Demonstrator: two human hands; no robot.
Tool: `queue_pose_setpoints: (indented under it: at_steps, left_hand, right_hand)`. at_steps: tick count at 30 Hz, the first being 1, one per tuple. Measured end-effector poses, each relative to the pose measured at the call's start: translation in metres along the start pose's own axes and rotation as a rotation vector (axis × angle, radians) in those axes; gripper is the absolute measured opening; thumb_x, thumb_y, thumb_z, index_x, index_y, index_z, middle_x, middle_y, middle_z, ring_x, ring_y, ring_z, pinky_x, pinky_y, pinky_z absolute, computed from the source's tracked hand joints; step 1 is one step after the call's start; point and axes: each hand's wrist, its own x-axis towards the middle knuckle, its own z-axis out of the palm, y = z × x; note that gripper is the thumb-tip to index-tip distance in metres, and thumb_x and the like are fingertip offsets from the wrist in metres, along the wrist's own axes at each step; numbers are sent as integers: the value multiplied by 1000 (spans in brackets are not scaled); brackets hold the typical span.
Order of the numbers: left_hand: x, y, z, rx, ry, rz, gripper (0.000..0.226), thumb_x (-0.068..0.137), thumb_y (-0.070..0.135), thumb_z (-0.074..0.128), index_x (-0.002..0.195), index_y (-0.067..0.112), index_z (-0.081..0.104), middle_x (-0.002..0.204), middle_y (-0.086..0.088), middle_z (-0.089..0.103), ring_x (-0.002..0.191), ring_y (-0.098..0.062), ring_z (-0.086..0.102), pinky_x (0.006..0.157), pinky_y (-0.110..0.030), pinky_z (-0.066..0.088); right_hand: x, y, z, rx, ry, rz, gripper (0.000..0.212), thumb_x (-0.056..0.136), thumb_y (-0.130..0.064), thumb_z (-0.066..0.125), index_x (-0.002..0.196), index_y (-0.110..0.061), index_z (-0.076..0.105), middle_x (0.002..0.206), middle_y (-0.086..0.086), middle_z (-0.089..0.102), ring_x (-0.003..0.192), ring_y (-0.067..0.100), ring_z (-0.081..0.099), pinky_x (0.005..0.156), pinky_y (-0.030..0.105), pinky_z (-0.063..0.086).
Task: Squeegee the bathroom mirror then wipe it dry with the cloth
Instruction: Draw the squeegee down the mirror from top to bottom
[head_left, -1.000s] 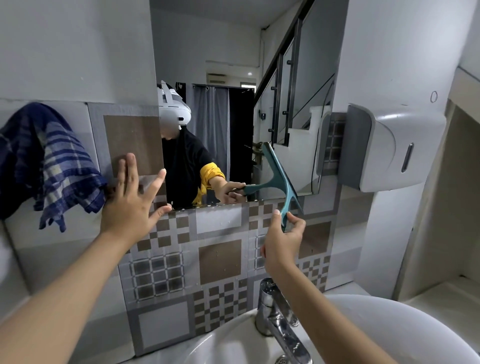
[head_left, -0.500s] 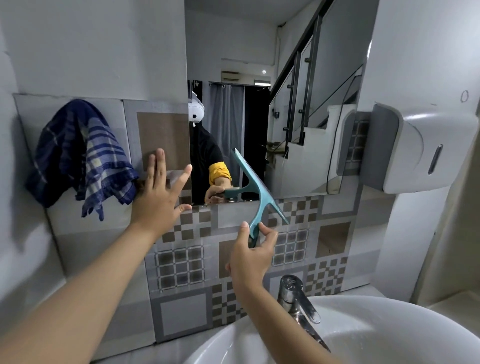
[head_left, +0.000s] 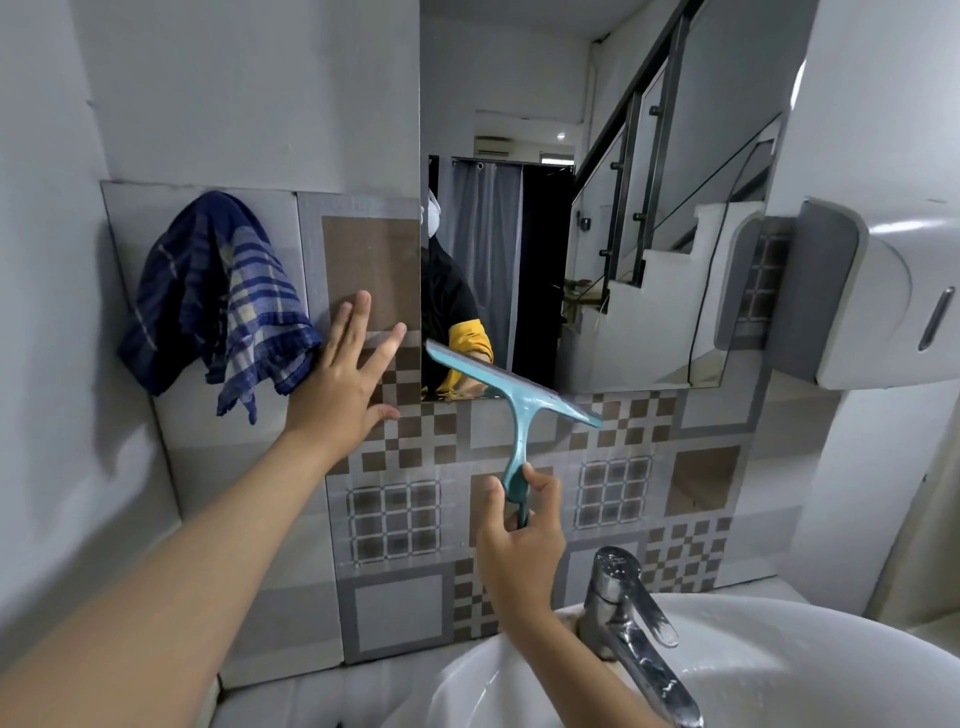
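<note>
My right hand (head_left: 521, 540) is closed around the lower end of the teal squeegee (head_left: 515, 410), fingers and thumb wrapped on the handle, and its blade lies tilted across the bottom left corner of the mirror (head_left: 587, 218), the right end dipping onto the patterned tiles (head_left: 400, 519) below the glass. My left hand (head_left: 344, 387) is spread flat with fingers apart on the tiled wall just left of the mirror, touching the edge of the blue checked cloth (head_left: 218, 296) that hangs further left. Near me, the white basin (head_left: 779, 670) and chrome tap (head_left: 626, 613) sit below my right wrist.
</note>
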Motion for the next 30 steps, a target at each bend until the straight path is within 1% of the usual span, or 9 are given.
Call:
queue_pose_setpoints:
  at_steps: [4, 7, 10, 14, 17, 21, 24, 27, 30]
  left_hand:
    - [0, 0, 0, 1, -7, -5, 105, 67, 32, 80, 149, 26, 15, 158, -11, -12, 144, -31, -9, 93, -54, 47]
    - [0, 0, 0, 8, -15, -9, 104, 69, 30, 79, 150, 27, 13, 158, -11, -14, 145, -31, -9, 93, -54, 48]
    - [0, 1, -1, 10, -19, -16, 102, 72, 21, 78, 150, 28, 12, 157, -7, -18, 144, -30, -12, 86, -52, 52]
    - [-1, 2, -2, 38, -12, -18, 102, 71, 17, 79, 150, 26, 15, 157, -8, -16, 144, -31, -9, 76, -50, 56]
    - [-1, 3, -4, 49, -12, -19, 100, 72, 27, 79, 150, 25, 16, 157, -10, -14, 144, -31, -8, 84, -53, 54]
    - [0, 6, -6, 54, -37, -38, 101, 72, 39, 75, 150, 26, 13, 157, -9, -18, 144, -30, -12, 90, -56, 50]
    - [0, 10, -10, 52, -74, -64, 100, 73, 38, 74, 150, 26, 12, 157, -9, -19, 144, -31, -12, 89, -54, 51]
    - [1, 17, -21, 8, -113, -90, 96, 77, 34, 73, 151, 27, 11, 157, -8, -20, 146, -31, -11, 92, -52, 50]
    - [0, 29, -31, -137, -157, -163, 89, 83, 29, 68, 151, 28, 10, 158, -6, -19, 147, -28, -8, 102, -49, 42]
  right_hand:
    - [0, 11, -5, -41, -37, -33, 16, 89, -19, 65, 93, -25, 51, 52, -6, 47, 43, 7, 41, 42, 28, 38]
    - [0, 17, -9, -74, -60, -64, 15, 89, -21, 65, 94, -24, 51, 51, -6, 46, 42, 8, 38, 40, 29, 37]
    - [-2, 21, -13, -101, -90, -70, 15, 89, -21, 64, 95, -25, 51, 50, -11, 49, 40, 8, 39, 38, 27, 36]
    - [-6, 31, -19, -127, -123, -42, 16, 90, -24, 64, 101, -23, 52, 47, -6, 41, 40, 8, 35, 39, 32, 35]
    - [-9, 38, -24, -152, -168, -4, 18, 90, -25, 64, 104, -25, 52, 48, -3, 46, 39, 12, 37, 38, 32, 35]
    - [-12, 36, -30, -179, -199, 11, 19, 90, -24, 65, 103, -28, 52, 54, 7, 57, 38, 10, 40, 35, 32, 37]
    - [-8, 28, -35, -158, -223, 26, 18, 90, -21, 65, 102, -25, 53, 55, -6, 52, 36, 6, 37, 35, 21, 32]
    - [-3, 22, -44, -153, -255, 61, 18, 89, -24, 66, 100, -27, 53, 59, -5, 54, 38, 7, 35, 37, 22, 32]
    - [4, 9, -58, -171, -302, 98, 19, 87, -25, 68, 99, -27, 54, 76, -1, 63, 41, 5, 43, 38, 17, 37]
